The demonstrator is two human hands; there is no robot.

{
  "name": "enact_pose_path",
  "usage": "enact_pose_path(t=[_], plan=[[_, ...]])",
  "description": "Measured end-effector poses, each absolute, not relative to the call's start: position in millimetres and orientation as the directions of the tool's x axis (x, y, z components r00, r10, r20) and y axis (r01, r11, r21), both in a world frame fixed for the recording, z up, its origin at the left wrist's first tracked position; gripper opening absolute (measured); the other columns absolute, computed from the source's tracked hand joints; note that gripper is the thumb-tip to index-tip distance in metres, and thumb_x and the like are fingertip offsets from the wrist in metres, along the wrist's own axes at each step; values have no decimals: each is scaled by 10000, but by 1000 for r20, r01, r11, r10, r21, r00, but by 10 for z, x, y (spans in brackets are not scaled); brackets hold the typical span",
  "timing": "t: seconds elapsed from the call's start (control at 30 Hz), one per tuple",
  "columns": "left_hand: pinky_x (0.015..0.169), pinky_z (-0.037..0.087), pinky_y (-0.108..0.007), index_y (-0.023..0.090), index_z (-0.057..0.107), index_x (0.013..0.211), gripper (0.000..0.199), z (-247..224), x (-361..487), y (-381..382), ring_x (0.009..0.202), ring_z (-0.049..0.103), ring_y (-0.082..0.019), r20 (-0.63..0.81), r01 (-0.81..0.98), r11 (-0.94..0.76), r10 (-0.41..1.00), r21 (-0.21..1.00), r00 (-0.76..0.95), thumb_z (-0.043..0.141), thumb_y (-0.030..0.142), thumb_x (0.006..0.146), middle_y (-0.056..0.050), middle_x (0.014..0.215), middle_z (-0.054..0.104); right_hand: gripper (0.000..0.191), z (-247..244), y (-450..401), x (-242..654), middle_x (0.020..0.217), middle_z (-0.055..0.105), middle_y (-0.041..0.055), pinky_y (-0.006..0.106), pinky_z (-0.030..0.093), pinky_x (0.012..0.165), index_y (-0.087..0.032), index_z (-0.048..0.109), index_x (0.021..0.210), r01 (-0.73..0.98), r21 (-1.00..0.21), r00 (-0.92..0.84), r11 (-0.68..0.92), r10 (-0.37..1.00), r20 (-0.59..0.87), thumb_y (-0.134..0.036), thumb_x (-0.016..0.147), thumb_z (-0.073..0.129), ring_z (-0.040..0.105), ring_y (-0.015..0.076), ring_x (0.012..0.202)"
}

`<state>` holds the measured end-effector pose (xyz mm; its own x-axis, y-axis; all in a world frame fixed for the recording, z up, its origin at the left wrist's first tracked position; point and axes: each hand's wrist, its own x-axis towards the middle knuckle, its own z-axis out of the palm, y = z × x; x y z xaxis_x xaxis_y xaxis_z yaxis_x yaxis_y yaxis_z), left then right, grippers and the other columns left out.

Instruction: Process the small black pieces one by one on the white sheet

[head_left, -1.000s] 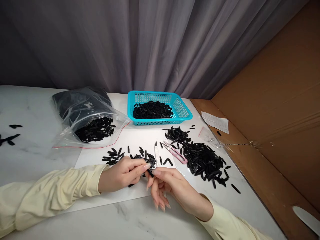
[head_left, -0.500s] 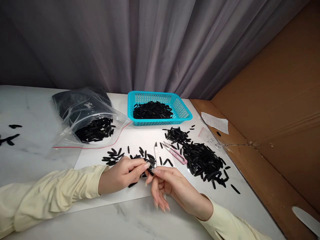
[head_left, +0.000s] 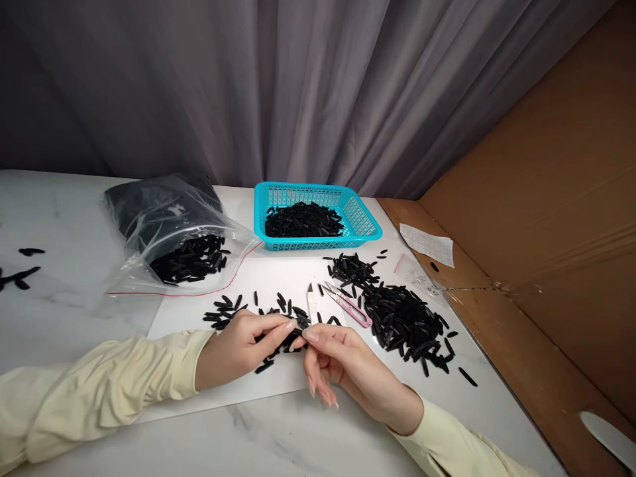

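My left hand (head_left: pixel 248 344) pinches a small black piece (head_left: pixel 297 331) between thumb and forefinger, above a white sheet (head_left: pixel 199 391). From the right, my right hand (head_left: pixel 348 361) meets it with thumb and forefinger closed on the other end of that piece, its other fingers curled loosely below. Several loose black pieces (head_left: pixel 222 311) lie on the sheet beyond and beside my left hand. Just past my fingertips is a white-handled blade (head_left: pixel 312 306), and pink thread snips (head_left: pixel 355 310) rest to its right.
A blue basket (head_left: pixel 320 244) holding black pieces stands at the back. An open clear bag (head_left: pixel 169 205) of them lies at the back left. A large black heap (head_left: pixel 405 321) is on the right, near a cardboard wall (head_left: pixel 546 232) and a paper slip (head_left: pixel 427 244).
My right hand has risen slightly, its lower fingers curling in more. The held black piece has turned from slanting down to lying nearly level between my fingertips.
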<state>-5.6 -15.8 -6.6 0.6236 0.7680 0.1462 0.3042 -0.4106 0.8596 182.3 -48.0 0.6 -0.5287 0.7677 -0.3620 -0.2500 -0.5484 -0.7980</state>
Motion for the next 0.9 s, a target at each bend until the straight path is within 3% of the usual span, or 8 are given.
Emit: enact_pose_path(t=[0.07, 0.2, 0.3, 0.4, 0.57, 0.7, 0.9], plan=[[427, 283, -171, 120, 602, 688, 348, -74, -58, -167, 446, 300, -59, 166, 297, -421, 771, 857, 615, 372, 242, 920, 60, 500, 356, 308, 13, -477, 1827, 596, 661, 47, 133, 374, 318, -102, 632, 840, -260, -804, -521, -535, 779, -350, -402, 840, 564, 517, 64, 348], [418, 324, -160, 117, 682, 934, 308, -96, -68, -186, 424, 380, -53, 213, 289, -460, 768, 839, 605, 394, 225, 921, 20, 599, 607, 297, 46, -472, 1839, 811, 703, 108, 139, 426, 352, -91, 677, 891, -251, -819, -493, -515, 796, -350, -370, 824, 599, 586, 76, 427], [409, 344, -144, 108, 678, 1022, 288, -107, -73, -199, 401, 420, -41, 304, 284, -538, 755, 793, 581, 427, 192, 908, -12, 698, 693, 319, 54, -466, 1850, 703, 701, 100, 146, 446, 374, -78, 690, 962, -246, -816, -494, -522, 792, -358, -353, 829, 597, 591, 89, 435], [399, 355, -130, 120, 664, 1080, 294, -116, -74, -204, 367, 416, -33, 359, 260, -592, 722, 763, 591, 431, 167, 908, -16, 695, 711, 340, 42, -460, 1859, 619, 689, 96, 152, 440, 368, -72, 690, 995, -235, -806, -511, -543, 774, -373, -354, 841, 580, 574, 91, 409], [400, 364, -118, 132, 617, 1167, 311, -141, -79, -203, 342, 368, -28, 375, 259, -623, 697, 738, 611, 449, 166, 907, -9, 640, 708, 297, 27, -451, 1867, 824, 711, 125, 154, 446, 372, -109, 688, 1021, -272, -803, -506, -530, 789, -350, -321, 833, 597, 626, 109, 496], [375, 342, -123, 109, 617, 1161, 316, -148, -80, -201, 338, 334, -31, 382, 260, -629, 696, 733, 608, 442, 182, 909, -11, 609, 694, 331, 12, -447, 1884, 656, 705, 91, 160, 426, 345, -103, 666, 1069, -241, -789, -528, -565, 759, -382, -322, 830, 600, 554, 85, 385], [362, 313, -134, 59, 620, 1145, 329, -145, -69, -199, 349, 299, -41, 403, 262, -643, 694, 719, 597, 439, 190, 904, 29, 488, 593, 334, 21, -447, 1897, 638, 707, 81, 157, 429, 361, -95, 668, 1066, -222, -798, -521, -561, 759, -389, -290, 799, 624, 547, 76, 378]])
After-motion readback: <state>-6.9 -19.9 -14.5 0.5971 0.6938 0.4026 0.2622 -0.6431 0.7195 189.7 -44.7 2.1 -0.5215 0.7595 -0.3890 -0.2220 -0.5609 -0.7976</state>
